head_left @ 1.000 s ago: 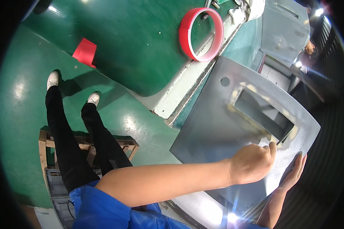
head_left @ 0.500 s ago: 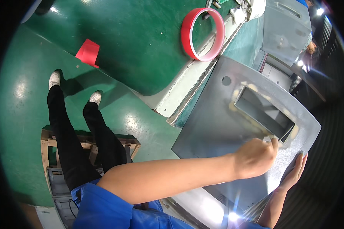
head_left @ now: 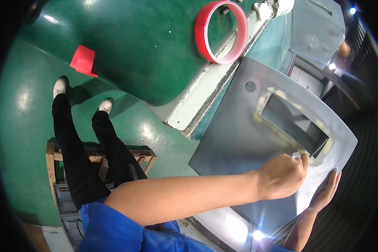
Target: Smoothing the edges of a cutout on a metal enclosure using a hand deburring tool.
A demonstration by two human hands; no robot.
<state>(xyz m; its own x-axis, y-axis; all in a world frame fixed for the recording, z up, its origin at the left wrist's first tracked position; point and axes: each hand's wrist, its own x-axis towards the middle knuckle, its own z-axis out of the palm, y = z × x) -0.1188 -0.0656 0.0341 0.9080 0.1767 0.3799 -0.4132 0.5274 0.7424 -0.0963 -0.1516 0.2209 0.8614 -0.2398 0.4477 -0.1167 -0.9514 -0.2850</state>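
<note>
A large grey panel (head_left: 227,138) stands tilted at the right, with a rectangular recessed opening (head_left: 296,126) ringed by pale yellowish filler patches and a small round hole nearby. My left hand (head_left: 283,176) is closed in a fist against the panel's face, just below the opening's lower corner. A small whitish piece (head_left: 297,154) shows at its fingers; its kind is unclear. At the panel's lower right edge, my right hand (head_left: 326,192) lies with fingers stretched out along the rim, touching it. Its thumb cannot be made out.
Left of the panel is a glossy green part (head_left: 126,50) with a white edge, bearing a red tape roll (head_left: 201,33) and a red strip (head_left: 84,61). A wooden pallet (head_left: 50,164) lies by my legs. Another grey panel (head_left: 315,33) and a partly visible person are beyond.
My left fist has shifted slightly to the right along the panel, by the opening's corner. The view has moved a little; my right hand stays at the edge.
</note>
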